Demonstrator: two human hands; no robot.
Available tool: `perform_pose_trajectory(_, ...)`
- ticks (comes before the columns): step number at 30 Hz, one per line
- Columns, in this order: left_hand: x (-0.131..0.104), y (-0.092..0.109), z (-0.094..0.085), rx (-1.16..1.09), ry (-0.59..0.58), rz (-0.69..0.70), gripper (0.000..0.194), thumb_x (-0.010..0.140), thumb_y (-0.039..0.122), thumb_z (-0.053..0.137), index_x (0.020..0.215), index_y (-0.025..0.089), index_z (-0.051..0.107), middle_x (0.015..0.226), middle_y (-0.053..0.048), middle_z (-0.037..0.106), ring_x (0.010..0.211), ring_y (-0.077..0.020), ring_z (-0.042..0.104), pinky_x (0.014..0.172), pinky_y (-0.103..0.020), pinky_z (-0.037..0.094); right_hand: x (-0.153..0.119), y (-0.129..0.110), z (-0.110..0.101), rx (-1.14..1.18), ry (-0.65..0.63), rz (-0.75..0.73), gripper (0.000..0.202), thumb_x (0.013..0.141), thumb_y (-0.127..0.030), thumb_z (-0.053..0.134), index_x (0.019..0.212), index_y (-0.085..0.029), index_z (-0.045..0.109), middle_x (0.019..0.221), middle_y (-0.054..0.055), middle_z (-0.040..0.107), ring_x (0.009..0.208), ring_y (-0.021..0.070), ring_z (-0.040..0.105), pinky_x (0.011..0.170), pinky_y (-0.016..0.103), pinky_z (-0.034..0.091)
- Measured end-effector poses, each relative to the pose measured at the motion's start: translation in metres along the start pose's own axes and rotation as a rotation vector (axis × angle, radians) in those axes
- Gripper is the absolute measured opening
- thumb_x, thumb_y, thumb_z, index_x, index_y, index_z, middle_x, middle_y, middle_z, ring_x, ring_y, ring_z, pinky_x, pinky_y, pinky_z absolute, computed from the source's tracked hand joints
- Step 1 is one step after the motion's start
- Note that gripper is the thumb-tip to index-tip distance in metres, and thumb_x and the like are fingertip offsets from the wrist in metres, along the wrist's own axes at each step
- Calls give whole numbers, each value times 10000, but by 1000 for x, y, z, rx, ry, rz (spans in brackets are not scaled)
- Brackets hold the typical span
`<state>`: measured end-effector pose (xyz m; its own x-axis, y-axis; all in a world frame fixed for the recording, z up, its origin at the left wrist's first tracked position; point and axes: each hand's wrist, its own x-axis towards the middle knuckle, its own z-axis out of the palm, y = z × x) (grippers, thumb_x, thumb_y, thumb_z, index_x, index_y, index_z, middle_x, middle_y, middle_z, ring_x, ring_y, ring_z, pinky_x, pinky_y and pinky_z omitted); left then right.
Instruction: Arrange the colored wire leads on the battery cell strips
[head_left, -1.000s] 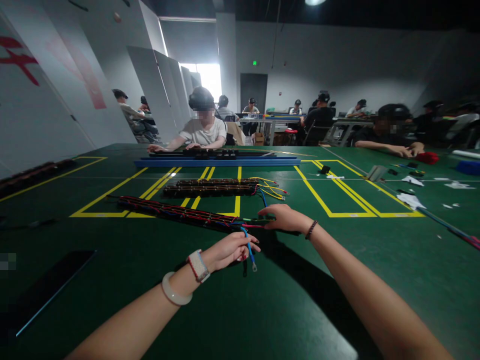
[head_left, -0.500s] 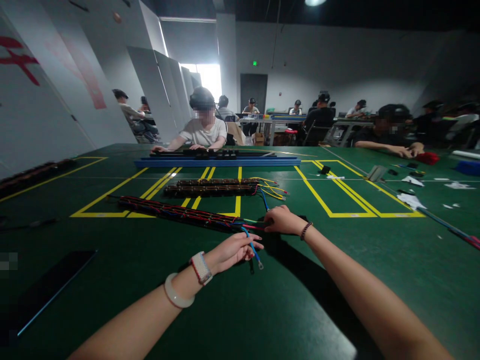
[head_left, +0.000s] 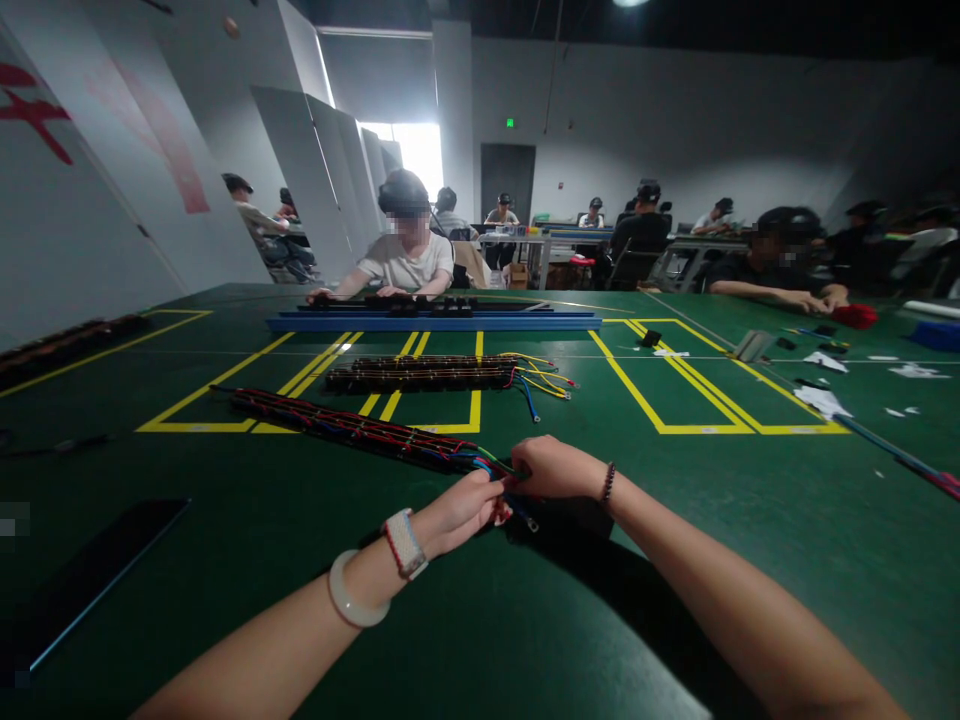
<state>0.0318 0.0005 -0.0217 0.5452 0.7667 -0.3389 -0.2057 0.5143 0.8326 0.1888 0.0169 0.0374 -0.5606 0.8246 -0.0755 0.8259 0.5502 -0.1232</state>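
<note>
A long dark wiring assembly [head_left: 360,430] with red and blue wires lies slantwise on the green table. Its loose wires run from the right end into my hands. My left hand [head_left: 469,508] is closed around the wires, a blue one among them. My right hand [head_left: 551,468] pinches wires right beside it, the two hands touching or nearly so. A wire end with a metal ring terminal [head_left: 532,524] pokes out below my hands. Behind lies a second wiring assembly [head_left: 427,375] with yellow, red and blue wire ends.
Yellow tape lines [head_left: 705,430] mark the green table [head_left: 300,600]. A blue rail [head_left: 442,322] lies farther back, before a seated person [head_left: 409,255]. A dark flat panel [head_left: 105,580] is at left. Paper scraps [head_left: 823,402] and a cable [head_left: 900,455] lie at right.
My right hand has moved left and slightly down to meet my left hand. My left fingers have closed on the wires, and the blue wire's ring end has swung to the right.
</note>
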Motion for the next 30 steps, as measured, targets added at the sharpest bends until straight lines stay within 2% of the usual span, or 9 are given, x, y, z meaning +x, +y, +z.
perform_pose_trajectory(4, -1, 1, 1, 94, 4, 15, 140, 797, 193, 533, 717, 151, 426, 541, 37, 484, 433, -45, 435, 432, -179, 274, -1, -1, -2, 28, -50, 25, 198, 685, -351, 617, 776, -177, 646, 738, 46, 649, 633, 141, 555, 487, 211, 283)
perform_pose_trajectory(8, -2, 2, 0, 163, -46, -7, 177, 794, 260, 546, 705, 140, 452, 454, 71, 399, 371, -24, 344, 394, -177, 175, 2, 3, -1, 76, -100, 73, 325, 668, -476, 619, 775, -170, 651, 722, 34, 639, 578, 119, 509, 464, 210, 260)
perform_pose_trajectory(11, -2, 3, -2, 84, -37, -18, 170, 795, 242, 543, 720, 152, 420, 475, 69, 424, 373, -22, 351, 397, -167, 178, 4, 10, -2, 137, -167, 95, 457, 694, -588, 555, 771, -148, 652, 675, 27, 622, 519, 98, 457, 445, 212, 238)
perform_pose_trajectory(14, -1, 3, -3, 13, -44, -25, 162, 796, 226, 545, 753, 154, 407, 578, 29, 527, 374, -8, 353, 396, -156, 188, 6, 20, -5, 169, -174, 88, 428, 786, -535, 482, 779, -142, 652, 658, 26, 618, 514, 94, 452, 454, 214, 242)
perform_pose_trajectory(17, 0, 4, -4, 14, -63, -30, 149, 810, 242, 532, 791, 143, 423, 697, -29, 601, 359, 10, 322, 377, -149, 170, 6, 26, -6, 116, -72, 131, 300, 820, -434, 497, 810, -179, 656, 749, 31, 648, 607, 117, 525, 529, 220, 288)
perform_pose_trajectory(20, 1, 5, -5, 21, -69, -31, 136, 825, 249, 507, 796, 142, 428, 662, -19, 591, 337, 16, 292, 356, -144, 133, 8, 30, -2, -79, 136, 215, 234, 805, -392, 550, 757, -190, 658, 792, 51, 656, 747, 170, 565, 693, 273, 313)
perform_pose_trajectory(23, 0, 6, -5, 14, -94, -32, 123, 821, 238, 508, 796, 146, 431, 632, 4, 566, 336, 18, 290, 350, -136, 125, 13, 36, 6, -245, 312, 258, 225, 795, -371, 579, 722, -171, 652, 790, 73, 643, 823, 208, 551, 819, 349, 269)
perform_pose_trajectory(27, -2, 8, -4, 24, -130, -35, 113, 828, 225, 498, 783, 145, 432, 629, 10, 555, 338, 22, 279, 348, -133, 139, 22, 49, 19, -313, 412, 254, 222, 803, -369, 577, 752, -167, 653, 781, 73, 623, 818, 205, 527, 855, 375, 250)
perform_pose_trajectory(30, -3, 9, -3, 27, -129, -37, 118, 831, 232, 502, 796, 135, 444, 635, 9, 550, 349, 23, 292, 354, -130, 156, 23, 56, 29, -355, 473, 190, 218, 813, -359, 566, 731, -172, 641, 738, 59, 602, 801, 203, 508, 879, 385, 252)
